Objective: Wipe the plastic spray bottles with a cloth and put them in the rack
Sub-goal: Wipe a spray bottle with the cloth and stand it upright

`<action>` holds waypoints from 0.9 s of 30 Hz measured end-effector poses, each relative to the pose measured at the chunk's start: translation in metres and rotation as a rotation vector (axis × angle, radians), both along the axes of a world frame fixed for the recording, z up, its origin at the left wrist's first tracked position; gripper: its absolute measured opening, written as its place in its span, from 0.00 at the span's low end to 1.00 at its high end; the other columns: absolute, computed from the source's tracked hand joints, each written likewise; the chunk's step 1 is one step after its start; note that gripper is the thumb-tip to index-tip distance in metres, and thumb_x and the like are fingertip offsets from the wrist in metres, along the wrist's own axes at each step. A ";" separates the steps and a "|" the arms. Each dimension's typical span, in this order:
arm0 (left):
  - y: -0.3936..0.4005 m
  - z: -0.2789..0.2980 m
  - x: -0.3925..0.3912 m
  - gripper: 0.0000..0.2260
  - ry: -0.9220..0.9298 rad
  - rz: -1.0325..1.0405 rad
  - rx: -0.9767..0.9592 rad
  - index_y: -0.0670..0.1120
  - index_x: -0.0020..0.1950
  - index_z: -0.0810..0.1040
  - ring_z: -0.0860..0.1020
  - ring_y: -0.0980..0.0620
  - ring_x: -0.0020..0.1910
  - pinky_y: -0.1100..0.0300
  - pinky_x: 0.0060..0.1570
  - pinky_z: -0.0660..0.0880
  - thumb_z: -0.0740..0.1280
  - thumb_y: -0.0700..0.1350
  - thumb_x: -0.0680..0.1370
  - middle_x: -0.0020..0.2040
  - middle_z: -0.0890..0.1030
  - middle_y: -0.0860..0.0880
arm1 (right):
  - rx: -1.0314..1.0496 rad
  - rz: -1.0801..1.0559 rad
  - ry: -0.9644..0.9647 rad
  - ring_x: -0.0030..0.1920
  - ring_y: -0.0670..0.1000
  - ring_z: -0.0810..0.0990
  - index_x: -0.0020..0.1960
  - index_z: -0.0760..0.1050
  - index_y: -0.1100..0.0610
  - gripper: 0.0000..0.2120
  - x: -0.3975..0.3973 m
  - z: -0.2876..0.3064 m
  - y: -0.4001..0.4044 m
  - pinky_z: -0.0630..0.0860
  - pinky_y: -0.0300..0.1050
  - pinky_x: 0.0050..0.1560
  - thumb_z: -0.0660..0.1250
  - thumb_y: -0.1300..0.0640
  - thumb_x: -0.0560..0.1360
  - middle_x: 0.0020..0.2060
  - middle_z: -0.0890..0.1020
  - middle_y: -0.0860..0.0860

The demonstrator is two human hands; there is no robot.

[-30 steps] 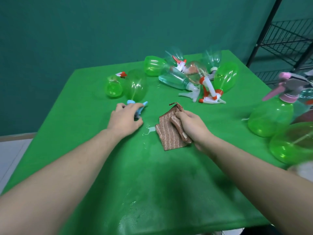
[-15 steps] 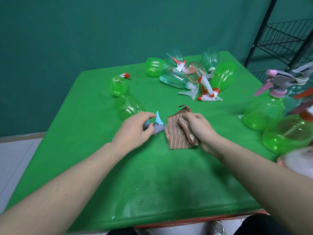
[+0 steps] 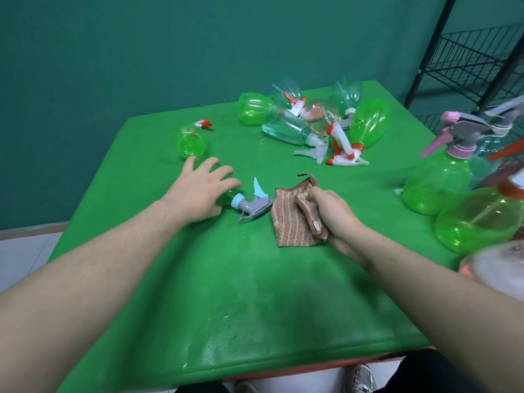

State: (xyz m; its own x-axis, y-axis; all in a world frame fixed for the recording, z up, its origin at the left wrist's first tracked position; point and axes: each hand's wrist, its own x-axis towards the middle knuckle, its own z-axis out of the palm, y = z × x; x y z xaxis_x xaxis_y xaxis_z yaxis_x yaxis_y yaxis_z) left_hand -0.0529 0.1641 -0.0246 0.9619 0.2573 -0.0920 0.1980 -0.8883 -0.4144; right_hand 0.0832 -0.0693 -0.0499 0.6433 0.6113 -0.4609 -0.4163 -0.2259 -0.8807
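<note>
Head view: left hand [image 3: 198, 191] fingers [image 3: 224, 173] splayed over bottle [image 3: 249, 204]; right hand [image 3: 334, 211] clutching cloth [image 3: 289, 219].

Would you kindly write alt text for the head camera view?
A person's left hand rests with spread fingers on a green spray bottle lying on a green table, while the right hand grips a brown striped cloth. More spray bottles lie behind and stand at right.

This looks like a set-up room for filming, not a home: a plain green wall [image 3: 113, 66], a table [image 3: 255, 307] in green cloth, a wire rack [image 3: 476, 55].
</note>
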 end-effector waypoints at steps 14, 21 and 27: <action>-0.070 0.005 -0.095 0.33 -0.303 0.122 -0.383 0.59 0.74 0.68 0.65 0.46 0.71 0.47 0.67 0.60 0.71 0.64 0.71 0.72 0.73 0.59 | 0.015 -0.101 0.030 0.42 0.56 0.83 0.55 0.78 0.59 0.10 -0.052 0.010 -0.023 0.80 0.60 0.57 0.60 0.56 0.83 0.42 0.85 0.57; -0.116 -0.002 -0.133 0.35 -0.440 0.140 -0.552 0.60 0.69 0.74 0.69 0.53 0.64 0.50 0.64 0.64 0.62 0.75 0.67 0.65 0.77 0.61 | 0.145 -0.127 0.191 0.36 0.52 0.86 0.54 0.78 0.59 0.10 -0.096 0.020 -0.033 0.82 0.49 0.42 0.60 0.56 0.84 0.40 0.87 0.55; -0.136 -0.005 -0.154 0.33 -0.468 0.146 -0.648 0.59 0.70 0.74 0.68 0.54 0.65 0.49 0.67 0.69 0.64 0.74 0.70 0.66 0.76 0.58 | 0.242 -0.081 0.350 0.53 0.60 0.85 0.61 0.77 0.62 0.18 -0.124 0.026 -0.037 0.77 0.60 0.63 0.54 0.52 0.85 0.51 0.86 0.62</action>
State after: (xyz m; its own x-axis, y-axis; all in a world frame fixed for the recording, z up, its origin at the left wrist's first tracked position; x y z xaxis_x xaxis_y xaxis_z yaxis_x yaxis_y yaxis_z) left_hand -0.2074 0.0278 -0.0291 0.8983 0.4172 0.1379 0.3560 -0.8750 0.3281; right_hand -0.0407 -0.1067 -0.0236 0.5240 0.6826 -0.5094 -0.7071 0.0152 -0.7070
